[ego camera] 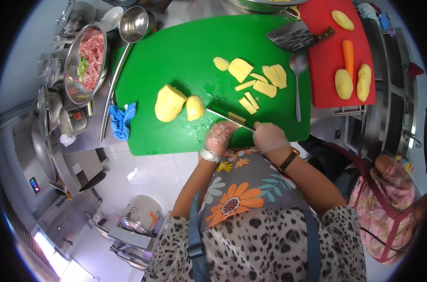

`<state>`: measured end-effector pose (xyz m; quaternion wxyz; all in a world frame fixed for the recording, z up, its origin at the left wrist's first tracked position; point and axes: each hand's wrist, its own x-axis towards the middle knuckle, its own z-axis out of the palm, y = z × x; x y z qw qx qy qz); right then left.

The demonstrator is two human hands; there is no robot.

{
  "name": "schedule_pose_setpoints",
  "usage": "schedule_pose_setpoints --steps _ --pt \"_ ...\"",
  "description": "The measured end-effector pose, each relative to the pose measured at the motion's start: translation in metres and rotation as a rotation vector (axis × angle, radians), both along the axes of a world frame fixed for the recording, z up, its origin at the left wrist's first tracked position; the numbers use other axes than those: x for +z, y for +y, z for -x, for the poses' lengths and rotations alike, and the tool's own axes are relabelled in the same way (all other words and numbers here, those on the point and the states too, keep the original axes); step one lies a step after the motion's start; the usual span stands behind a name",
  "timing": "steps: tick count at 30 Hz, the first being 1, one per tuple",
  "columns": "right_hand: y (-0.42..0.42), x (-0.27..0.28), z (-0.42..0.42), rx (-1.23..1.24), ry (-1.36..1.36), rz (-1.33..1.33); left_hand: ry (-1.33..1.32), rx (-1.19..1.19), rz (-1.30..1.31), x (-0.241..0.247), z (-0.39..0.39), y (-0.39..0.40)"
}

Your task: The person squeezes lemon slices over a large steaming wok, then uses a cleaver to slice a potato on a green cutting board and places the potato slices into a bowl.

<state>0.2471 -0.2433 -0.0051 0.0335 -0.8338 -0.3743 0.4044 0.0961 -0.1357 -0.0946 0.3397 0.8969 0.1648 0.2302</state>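
My right hand (270,136), in a clear plastic glove, grips a knife (227,117); its blade is seen nearly edge-on and points to the far left. Under and beside the blade lies a ridged potato piece (237,117), partly hidden. My gloved left hand (218,137) is curled against that piece, close to the blade. Both are over the near edge of a green cutting board (164,53). Left of the blade sit a large cut peeled potato (169,104) and a smaller chunk (195,108). Several ridged slices and sticks (264,88) are scattered beyond my hands.
A cleaver (292,36) and a metal spoon (297,91) lie at the board's right. A red board (324,70) bears peeled potatoes (344,84) and a carrot (348,58). Leftward are a ladle (116,81), a blue cloth (121,121) and a bowl of minced meat (68,67). Another person (382,211) is at right.
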Motion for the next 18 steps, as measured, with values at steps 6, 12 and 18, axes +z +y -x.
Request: schedule_pose_setpoints --steps 6,12,18 --pt "-0.004 0.010 -0.005 -0.143 0.106 -0.040 -0.137 0.116 0.157 -0.006 0.011 -0.005" --pt "-0.004 0.006 0.003 -0.026 0.075 0.036 -0.089 -0.021 0.155 -0.008 0.012 -0.002" --pt "0.006 0.012 0.008 -0.014 0.089 0.116 0.019 -0.008 0.099 0.001 0.004 -0.002"
